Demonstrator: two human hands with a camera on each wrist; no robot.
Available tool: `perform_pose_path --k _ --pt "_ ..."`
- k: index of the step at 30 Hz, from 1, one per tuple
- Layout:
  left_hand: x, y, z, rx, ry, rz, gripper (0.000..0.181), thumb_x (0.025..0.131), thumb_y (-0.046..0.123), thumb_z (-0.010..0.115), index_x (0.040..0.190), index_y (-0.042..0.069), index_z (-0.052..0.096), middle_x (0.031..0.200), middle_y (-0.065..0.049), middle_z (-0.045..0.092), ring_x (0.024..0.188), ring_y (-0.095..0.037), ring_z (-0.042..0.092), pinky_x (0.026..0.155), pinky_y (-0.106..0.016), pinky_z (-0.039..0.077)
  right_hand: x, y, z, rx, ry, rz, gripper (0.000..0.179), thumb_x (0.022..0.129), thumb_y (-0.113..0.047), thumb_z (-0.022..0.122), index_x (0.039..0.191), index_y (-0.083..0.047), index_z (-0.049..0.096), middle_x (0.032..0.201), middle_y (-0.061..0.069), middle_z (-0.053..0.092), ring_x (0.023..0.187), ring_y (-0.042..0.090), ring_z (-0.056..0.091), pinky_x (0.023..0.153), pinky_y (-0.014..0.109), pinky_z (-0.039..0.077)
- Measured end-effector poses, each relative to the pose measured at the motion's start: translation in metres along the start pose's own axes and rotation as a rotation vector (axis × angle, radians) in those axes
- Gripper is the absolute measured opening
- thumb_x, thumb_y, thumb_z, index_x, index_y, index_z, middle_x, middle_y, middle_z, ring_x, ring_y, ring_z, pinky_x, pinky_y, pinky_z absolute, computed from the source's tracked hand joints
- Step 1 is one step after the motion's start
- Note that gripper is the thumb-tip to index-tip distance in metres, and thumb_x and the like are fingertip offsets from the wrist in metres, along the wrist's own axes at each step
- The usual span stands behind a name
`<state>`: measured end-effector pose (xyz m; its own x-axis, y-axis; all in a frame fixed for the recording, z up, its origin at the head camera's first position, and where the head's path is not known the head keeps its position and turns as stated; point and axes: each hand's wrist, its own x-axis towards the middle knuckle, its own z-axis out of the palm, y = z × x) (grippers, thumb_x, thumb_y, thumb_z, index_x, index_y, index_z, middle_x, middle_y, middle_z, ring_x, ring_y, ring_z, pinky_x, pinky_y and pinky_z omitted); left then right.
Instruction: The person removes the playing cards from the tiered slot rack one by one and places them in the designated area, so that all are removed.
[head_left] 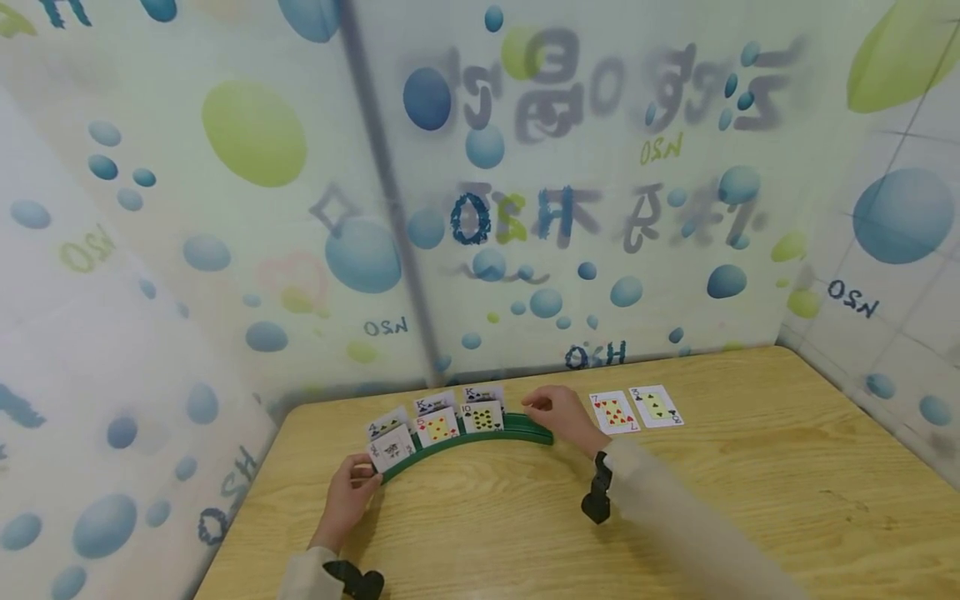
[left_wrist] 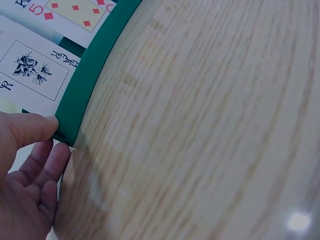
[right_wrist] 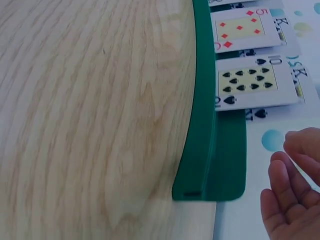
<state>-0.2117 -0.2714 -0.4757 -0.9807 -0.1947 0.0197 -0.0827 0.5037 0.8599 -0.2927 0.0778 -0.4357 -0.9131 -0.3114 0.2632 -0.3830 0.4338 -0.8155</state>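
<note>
- Head view: curved green card holder on wooden table, bearing playing cards; seven of hearts and black three lie right, outside both wrist views.
- Left wrist: left hand pinching holder end, joker adjacent.
- Right wrist: right hand empty, fingers loosely bent, beside holder.
</note>
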Motion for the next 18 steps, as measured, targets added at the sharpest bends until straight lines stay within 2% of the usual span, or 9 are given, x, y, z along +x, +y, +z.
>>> perform_pose_path --k 4,7,18 --pt "0.000 0.000 0.000 0.002 -0.003 -0.006 0.030 0.090 0.002 0.052 0.118 -0.005 0.043 0.106 -0.023 0.051 0.096 -0.032 0.051 0.076 -0.036 0.044 0.002 -0.005 0.009 0.003 -0.024 -0.012 0.017 0.086 -0.008 0.061 0.101 0.000 0.067 0.093 0.007 0.063 0.079 0.017 0.057 0.070 0.031 0.048" --pt "0.000 0.000 0.000 0.003 -0.005 -0.015 0.030 0.090 0.002 0.052 0.118 -0.005 0.044 0.107 -0.022 0.051 0.097 -0.032 0.051 0.075 -0.036 0.044 0.004 -0.006 0.015 -0.003 -0.014 -0.004 0.016 0.086 -0.008 0.062 0.100 -0.001 0.068 0.094 0.006 0.062 0.080 0.017 0.057 0.070 0.031 0.048" --pt "0.002 -0.002 0.000 -0.006 0.000 -0.018 0.029 0.090 0.002 0.053 0.117 -0.004 0.044 0.105 -0.022 0.052 0.095 -0.031 0.052 0.075 -0.035 0.044 0.011 -0.001 0.027 0.003 -0.031 0.012 0.013 0.085 -0.006 0.062 0.097 -0.003 0.068 0.093 0.005 0.062 0.079 0.017 0.057 0.068 0.030 0.048"
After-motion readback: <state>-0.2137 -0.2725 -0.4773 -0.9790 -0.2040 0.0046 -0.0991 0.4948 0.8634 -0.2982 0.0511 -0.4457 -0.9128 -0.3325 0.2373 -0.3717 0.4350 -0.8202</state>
